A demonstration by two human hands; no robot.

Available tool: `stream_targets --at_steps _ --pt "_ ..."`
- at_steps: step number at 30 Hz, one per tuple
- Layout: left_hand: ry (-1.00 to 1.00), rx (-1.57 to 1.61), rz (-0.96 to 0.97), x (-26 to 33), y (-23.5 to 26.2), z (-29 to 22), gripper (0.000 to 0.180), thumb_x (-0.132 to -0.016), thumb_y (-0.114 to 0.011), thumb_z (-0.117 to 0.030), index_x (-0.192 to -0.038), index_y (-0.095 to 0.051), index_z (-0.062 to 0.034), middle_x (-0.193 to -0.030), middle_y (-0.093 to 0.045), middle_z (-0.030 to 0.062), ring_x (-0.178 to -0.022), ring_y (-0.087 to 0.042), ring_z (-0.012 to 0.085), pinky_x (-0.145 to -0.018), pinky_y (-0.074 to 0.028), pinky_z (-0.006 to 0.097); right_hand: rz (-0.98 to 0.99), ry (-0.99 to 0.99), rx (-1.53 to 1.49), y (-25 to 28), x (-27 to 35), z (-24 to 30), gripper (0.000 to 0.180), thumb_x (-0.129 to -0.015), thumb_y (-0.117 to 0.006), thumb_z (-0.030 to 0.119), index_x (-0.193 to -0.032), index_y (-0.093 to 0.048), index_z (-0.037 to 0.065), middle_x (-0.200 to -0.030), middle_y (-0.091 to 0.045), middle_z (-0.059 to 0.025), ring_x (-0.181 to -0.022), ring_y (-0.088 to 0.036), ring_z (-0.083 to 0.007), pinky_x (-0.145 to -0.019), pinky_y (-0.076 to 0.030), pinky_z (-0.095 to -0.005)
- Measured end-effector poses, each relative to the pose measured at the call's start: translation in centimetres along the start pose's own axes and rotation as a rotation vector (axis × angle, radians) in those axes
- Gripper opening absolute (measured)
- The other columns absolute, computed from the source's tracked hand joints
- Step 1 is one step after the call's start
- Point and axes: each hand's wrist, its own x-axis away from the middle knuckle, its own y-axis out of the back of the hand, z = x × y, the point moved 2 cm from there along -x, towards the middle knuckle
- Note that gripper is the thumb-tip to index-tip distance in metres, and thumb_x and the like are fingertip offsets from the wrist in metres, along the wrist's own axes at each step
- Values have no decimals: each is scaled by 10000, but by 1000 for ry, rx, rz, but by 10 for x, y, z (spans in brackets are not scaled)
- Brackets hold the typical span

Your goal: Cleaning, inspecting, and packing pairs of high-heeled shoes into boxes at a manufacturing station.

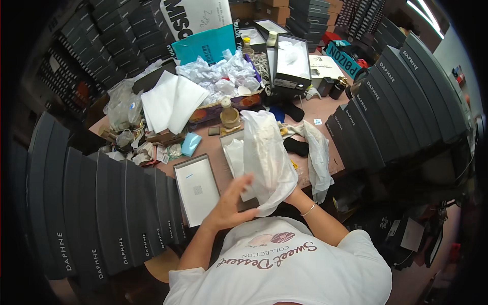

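Note:
A translucent white plastic bag (pixel 268 162) hangs over the table edge in front of me, with something pale inside that I cannot make out. My right hand (pixel 293 195) grips the bag at its lower right; most of its fingers are hidden behind the plastic. At the bag's lower left, my left hand (pixel 231 206) has its fingers apart and slightly blurred, the thumb close to the plastic. Behind the bag lies an open shoebox (pixel 227 148) with white paper in it. To the left of my left hand rests a white-lined box lid (pixel 197 190).
Tall stacks of dark grey shoeboxes (pixel 109 213) and more shoeboxes (pixel 401 96) flank the table. Crumpled white paper (pixel 218 73) fills a carton at the back. A brown bottle (pixel 230 116), black cloth pieces (pixel 296 147) and another plastic bag (pixel 317 162) lie around the middle and right.

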Motion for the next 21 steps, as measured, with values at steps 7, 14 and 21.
stream_targets --at_steps 7,14,21 --pt "204 743 -756 -55 41 125 511 -915 -630 -298 -1282 -460 13 -1218 -574 116 -1129 -544 185 -973 -400 307 138 -203 -613 -3 11 23 577 -886 -608 175 -1398 -367 60 -1366 -449 -115 -1229 -449 -220 -1054 -364 -322" --pt "230 173 -849 -37 26 111 550 -919 -611 -189 -1360 -368 31 -1343 -446 171 -1249 -429 251 -1060 -327 359 129 -320 -1032 -10 19 -3 548 -905 -584 190 -1378 -378 5 -1347 -471 -112 -1188 -488 -203 -1015 -408 -327" --pt "-196 -456 -456 -2 -65 10 693 -716 -770 -172 -1327 -480 -22 -1332 -415 214 -1269 -397 355 -1024 -358 431 -47 -237 -842 -12 -10 23 463 -928 -561 255 -1318 -444 37 -1228 -544 -117 -1158 -507 -220 -990 -425 -346"
